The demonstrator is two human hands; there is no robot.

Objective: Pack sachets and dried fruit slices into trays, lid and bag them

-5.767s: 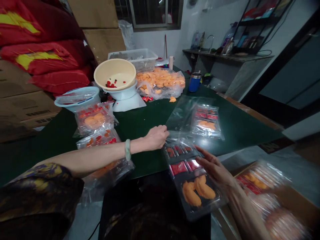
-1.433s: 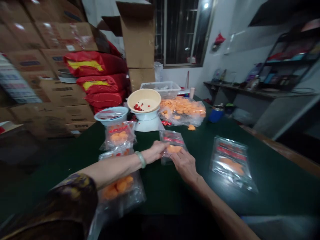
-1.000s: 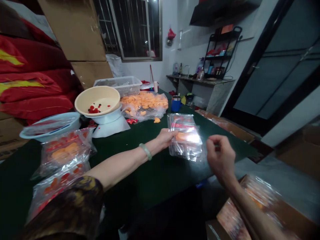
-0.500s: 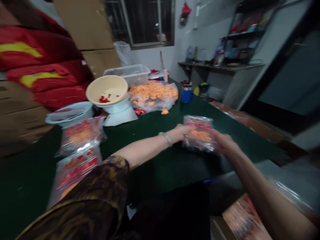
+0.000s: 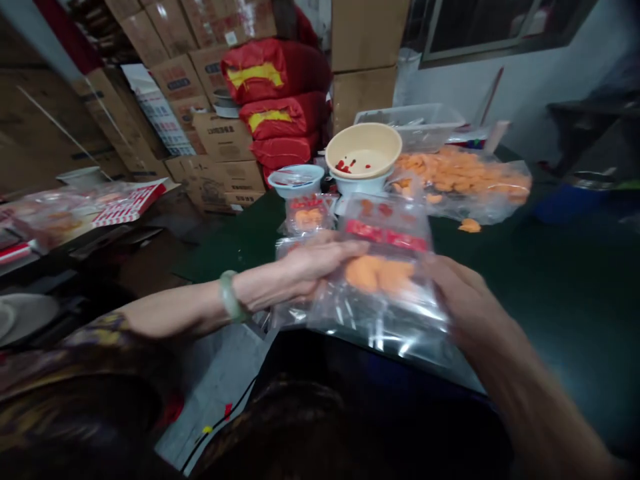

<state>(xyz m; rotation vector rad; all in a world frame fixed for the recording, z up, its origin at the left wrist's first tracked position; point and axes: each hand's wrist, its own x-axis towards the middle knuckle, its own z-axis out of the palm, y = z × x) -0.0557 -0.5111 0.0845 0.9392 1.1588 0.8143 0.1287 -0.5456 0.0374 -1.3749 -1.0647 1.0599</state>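
A clear plastic packet with red print and orange pieces inside is held near the table's front edge. My left hand grips its left side, thumb on top. My right hand, blurred, grips its right edge; its fingertips are partly hidden. Another clear packet lies under and beside my left hand, mostly covered. Behind it, a similar packet lies on the green table. Past the held packet, a heap of orange pieces rests on clear plastic, with one loose piece in front.
A cream basin with red bits sits on a pale blue base, beside a light blue basin. Behind stands a clear tub. Red sacks and cardboard boxes are stacked beyond. A blurred blue mug stands right.
The view has turned left. Both hands have carried the packet from the table's right side to the packets at the left, and it now appears closer.
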